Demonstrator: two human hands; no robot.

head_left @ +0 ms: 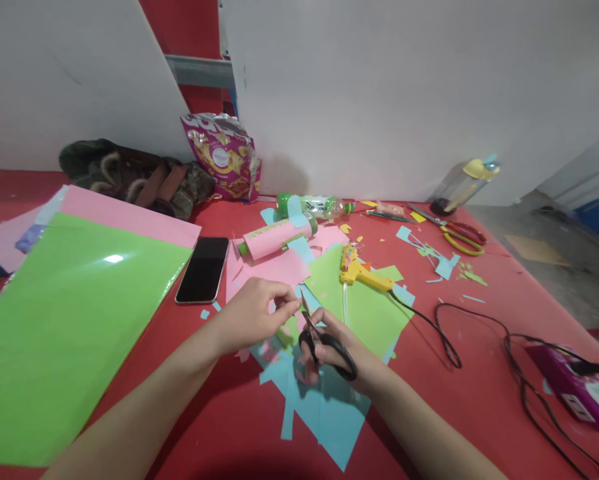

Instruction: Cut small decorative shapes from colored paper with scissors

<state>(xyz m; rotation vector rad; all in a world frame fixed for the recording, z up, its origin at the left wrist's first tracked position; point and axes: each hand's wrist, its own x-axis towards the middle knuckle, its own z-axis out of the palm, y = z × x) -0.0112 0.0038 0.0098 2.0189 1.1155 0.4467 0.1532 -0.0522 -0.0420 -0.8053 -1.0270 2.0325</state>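
My right hand (336, 347) grips black-handled scissors (340, 358), fingers through the loops, blades parted and pointing up and away. Close to the blade tips, my left hand (259, 310) is pinched at thumb and forefinger; a tiny bit of something may sit there, too small to name. Beneath both hands lie blue paper (336, 413), green paper (374, 320) and pink paper (279, 267), with many small cut scraps around. A yellow glue gun (366, 275) rests on the green sheet, beyond my right hand.
A phone (202, 270) and a packet of green sheets (84, 320) lie left. Along the wall are a snack bag (224, 157), a green bottle (314, 207), large scissors (462, 237) and a clear bottle (466, 187). A black cord (444, 340) runs right near a purple box (579, 387).
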